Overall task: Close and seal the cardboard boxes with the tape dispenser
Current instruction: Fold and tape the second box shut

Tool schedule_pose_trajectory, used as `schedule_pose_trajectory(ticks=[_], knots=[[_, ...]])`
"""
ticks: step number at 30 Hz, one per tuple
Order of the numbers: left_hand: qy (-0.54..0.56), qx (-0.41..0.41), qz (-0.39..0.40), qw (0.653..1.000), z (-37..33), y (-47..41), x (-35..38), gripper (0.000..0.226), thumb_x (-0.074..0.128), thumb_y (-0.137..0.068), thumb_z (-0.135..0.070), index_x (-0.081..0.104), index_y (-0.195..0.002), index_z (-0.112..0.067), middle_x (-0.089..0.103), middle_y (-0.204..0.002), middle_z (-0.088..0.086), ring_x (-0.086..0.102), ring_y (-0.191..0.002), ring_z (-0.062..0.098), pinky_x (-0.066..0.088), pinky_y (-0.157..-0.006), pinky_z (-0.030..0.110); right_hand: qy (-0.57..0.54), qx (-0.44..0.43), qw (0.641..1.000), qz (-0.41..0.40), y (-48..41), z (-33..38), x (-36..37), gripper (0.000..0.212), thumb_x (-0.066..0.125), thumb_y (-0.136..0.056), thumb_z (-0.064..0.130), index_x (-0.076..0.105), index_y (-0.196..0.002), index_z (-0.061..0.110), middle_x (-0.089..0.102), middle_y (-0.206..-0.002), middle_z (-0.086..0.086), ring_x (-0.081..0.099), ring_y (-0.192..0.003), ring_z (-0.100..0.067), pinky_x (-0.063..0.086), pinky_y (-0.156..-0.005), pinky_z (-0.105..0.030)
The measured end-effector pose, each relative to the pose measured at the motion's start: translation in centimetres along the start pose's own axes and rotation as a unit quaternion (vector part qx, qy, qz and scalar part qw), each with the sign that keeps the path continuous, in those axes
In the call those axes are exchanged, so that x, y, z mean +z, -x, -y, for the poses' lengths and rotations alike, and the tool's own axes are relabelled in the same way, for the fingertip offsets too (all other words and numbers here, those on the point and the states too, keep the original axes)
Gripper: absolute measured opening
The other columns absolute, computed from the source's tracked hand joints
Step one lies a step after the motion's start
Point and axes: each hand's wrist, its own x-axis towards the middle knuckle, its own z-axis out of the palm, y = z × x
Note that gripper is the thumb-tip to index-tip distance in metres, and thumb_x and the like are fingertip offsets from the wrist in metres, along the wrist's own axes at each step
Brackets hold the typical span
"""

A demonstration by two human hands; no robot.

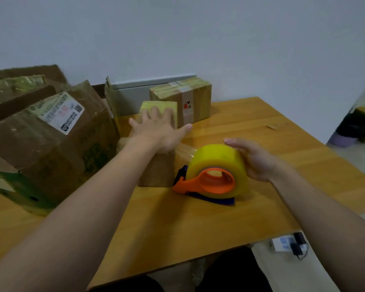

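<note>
The tape dispenser (211, 175) is sitting on the wooden table (198, 224), just right of a small cardboard box (158, 165). It is showing a fat roll of yellowish clear tape on an orange frame with a dark blue blade piece at the bottom and near the front. A strip of clear tape is running from the roll toward the small box's top. The right hand (255, 159) is resting against the far side of the roll, fingers loosely curved, not clamped around it. The left hand (158, 127) is lying flat and spread wide on top of the small box, pressing down, holding nothing. That box's top is looking glossy yellow with tape.

Behind it, a second sealed box (190, 100) is standing near the wall, taped over and bearing a small red mark. To the left, a large worn box (46, 144) with a shipping label is lying tilted, its flaps partly open; its contents cannot be seen
</note>
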Motion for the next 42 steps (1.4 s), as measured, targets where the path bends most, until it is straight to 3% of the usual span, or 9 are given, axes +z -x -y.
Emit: schedule_pose_trajectory(ticks=[3,9,12,16,22,31,33,36,42], knots=[[-0.014,-0.005,0.036,0.999,0.8,-0.1,0.1,0.081,0.023,-0.096,-0.080,-0.007,-0.162,-0.044,-0.012,-0.173,0.004,-0.010,-0.158,0.036,-0.002,-0.122,0.069,0.005,0.010,1.000,-0.004,-0.2,-0.2,0.3,0.055,0.065,-0.078,0.044,0.069,-0.118,0.007,0.077,-0.099,-0.010,0.074,-0.086,-0.022,0.057,-0.081,-0.035],[-0.053,0.006,0.042,0.998,-0.3,-0.4,0.2,0.077,0.025,-0.099,-0.075,-0.006,-0.163,-0.043,-0.014,-0.172,0.004,-0.012,-0.157,0.038,-0.005,-0.123,0.067,0.191,0.154,0.967,0.071,-0.4,3.6,1.2,0.062,0.064,-0.081,0.060,0.068,-0.125,0.017,0.075,-0.118,-0.008,0.072,-0.107,-0.024,0.054,-0.100,-0.041],[-0.036,0.001,0.042,0.998,0.2,-0.3,0.2,0.075,0.025,-0.100,-0.073,-0.005,-0.162,-0.044,-0.014,-0.172,0.003,-0.013,-0.158,0.036,-0.004,-0.123,0.066,0.288,0.174,0.938,0.079,-0.9,5.2,3.1,0.046,0.068,-0.087,0.056,0.070,-0.118,0.021,0.077,-0.112,-0.005,0.073,-0.104,-0.024,0.057,-0.095,-0.041],[-0.026,0.002,0.039,0.999,0.7,-0.4,0.4,0.074,0.025,-0.100,-0.073,-0.005,-0.162,-0.046,-0.014,-0.173,0.001,-0.012,-0.158,0.036,-0.002,-0.123,0.066,0.237,0.204,0.946,0.091,-0.6,4.9,3.2,0.061,0.073,-0.083,0.053,0.072,-0.120,0.005,0.075,-0.103,-0.016,0.072,-0.084,-0.027,0.060,-0.085,-0.041],[-0.019,0.011,0.031,0.999,1.2,-0.5,0.5,0.073,0.022,-0.099,-0.075,-0.004,-0.162,-0.048,-0.012,-0.173,0.001,-0.011,-0.158,0.035,-0.001,-0.123,0.066,0.199,0.137,0.969,0.059,0.4,7.7,2.2,0.052,0.067,-0.084,0.057,0.073,-0.100,0.009,0.071,-0.077,-0.010,0.067,-0.060,-0.022,0.057,-0.054,-0.031],[0.020,0.012,0.011,1.000,1.6,-0.5,0.7,0.062,0.008,-0.102,-0.069,0.004,-0.161,-0.050,-0.005,-0.174,-0.002,-0.007,-0.159,0.033,0.002,-0.124,0.063,0.190,0.047,0.981,0.004,2.1,5.3,-0.4,0.063,0.071,-0.073,0.063,0.068,-0.120,0.021,0.077,-0.113,-0.005,0.075,-0.097,-0.020,0.057,-0.086,-0.036],[0.028,0.009,0.004,1.000,1.6,-0.6,0.8,0.058,0.008,-0.104,-0.065,0.007,-0.161,-0.051,-0.001,-0.174,-0.004,-0.004,-0.159,0.031,0.005,-0.124,0.062,0.192,-0.012,0.981,-0.012,2.1,3.7,-0.6,0.066,0.077,-0.070,0.068,0.075,-0.107,0.012,0.078,-0.103,-0.009,0.075,-0.091,-0.022,0.058,-0.083,-0.034],[0.026,0.007,0.007,1.000,1.8,-0.8,0.6,0.054,0.009,-0.107,-0.059,0.008,-0.160,-0.052,0.000,-0.174,-0.005,-0.002,-0.159,0.030,0.007,-0.123,0.062,0.165,-0.075,0.983,-0.011,2.4,1.5,-0.4,0.052,0.081,-0.064,0.062,0.074,-0.070,0.011,0.072,-0.068,-0.007,0.066,-0.058,-0.015,0.052,-0.057,-0.022],[0.016,0.025,0.006,1.000,2.3,-0.8,0.6,0.052,0.012,-0.108,-0.057,0.008,-0.160,-0.053,0.001,-0.174,-0.006,0.001,-0.158,0.032,0.009,-0.120,0.066,0.160,-0.077,0.983,0.054,2.3,0.0,-0.7,0.068,0.087,-0.049,0.074,0.081,-0.091,0.021,0.078,-0.093,-0.011,0.073,-0.081,-0.021,0.055,-0.072,-0.029]])
